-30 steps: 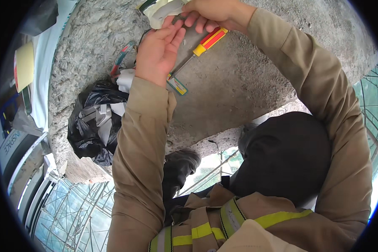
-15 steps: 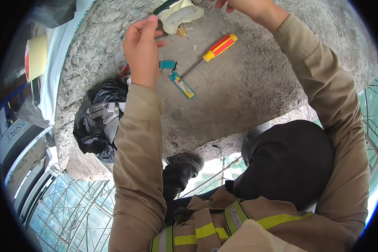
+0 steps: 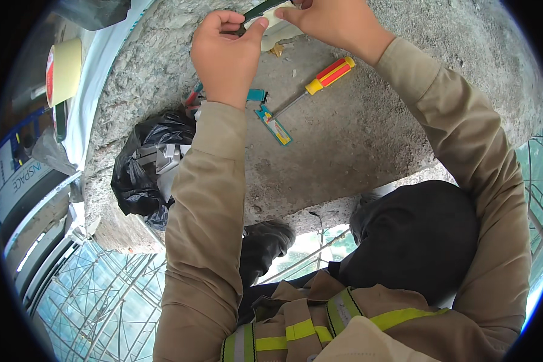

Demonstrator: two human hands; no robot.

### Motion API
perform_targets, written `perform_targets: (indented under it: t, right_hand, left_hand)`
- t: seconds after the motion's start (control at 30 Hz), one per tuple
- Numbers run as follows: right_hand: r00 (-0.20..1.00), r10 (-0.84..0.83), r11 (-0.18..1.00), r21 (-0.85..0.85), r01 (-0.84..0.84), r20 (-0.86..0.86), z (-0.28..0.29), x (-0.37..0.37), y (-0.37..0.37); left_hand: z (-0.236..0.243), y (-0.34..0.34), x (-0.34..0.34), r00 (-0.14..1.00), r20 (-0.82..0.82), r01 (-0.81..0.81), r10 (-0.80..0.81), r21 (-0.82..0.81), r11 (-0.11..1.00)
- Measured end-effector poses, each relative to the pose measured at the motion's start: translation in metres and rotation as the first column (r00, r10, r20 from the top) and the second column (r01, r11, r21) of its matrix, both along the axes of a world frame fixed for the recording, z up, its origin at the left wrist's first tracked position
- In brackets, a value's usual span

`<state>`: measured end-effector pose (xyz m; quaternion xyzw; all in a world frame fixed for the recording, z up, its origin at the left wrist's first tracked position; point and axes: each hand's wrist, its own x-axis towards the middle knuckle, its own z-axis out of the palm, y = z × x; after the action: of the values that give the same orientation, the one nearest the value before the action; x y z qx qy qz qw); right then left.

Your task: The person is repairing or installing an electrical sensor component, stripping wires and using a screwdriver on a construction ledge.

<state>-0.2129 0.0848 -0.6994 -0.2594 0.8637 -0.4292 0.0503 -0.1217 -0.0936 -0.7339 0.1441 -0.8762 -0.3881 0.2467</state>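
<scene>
"Step in hand?"
"Handling the dark strip (image 3: 259, 9), between the hands. Left hand (image 3: 228, 63) pinches it; right hand (image 3: 342, 24) partly cut off, grip unclear."
"Next move?"
"Likely calls for two-handed steadiness. Screwdriver (image 3: 332, 74) lies near the right hand, untouched."

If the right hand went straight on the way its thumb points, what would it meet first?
Probably the dark green strip, close by the thumb tip; the left hand comes next. Whether they touch is unclear, as depth is hard to judge.

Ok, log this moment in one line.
left hand: at dark strip; right hand: at pale sheet; screwdriver: on concrete; black bag: open
</scene>
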Motion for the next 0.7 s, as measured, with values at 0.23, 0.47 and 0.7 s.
perform_targets:
  t: [0.23,0.47,0.7]
  right_hand:
    - [0.92,0.144,0.99,0.061,-0.13,-0.363,-0.006,-0.006,-0.002]
    - [0.947,0.168,0.976,0.183,-0.12,-0.274,0.022,-0.017,0.008]
    - [0.978,0.178,0.947,0.291,-0.138,-0.113,0.021,-0.019,0.002]
  left_hand:
    - [0.007,0.009,-0.001,0.998,-0.063,-0.046,0.026,-0.343,0.938]
    - [0.032,0.001,0.002,0.987,0.159,0.038,-0.013,-0.158,0.987]
    - [0.023,0.001,0.004,0.977,0.207,-0.029,0.059,-0.147,0.989]
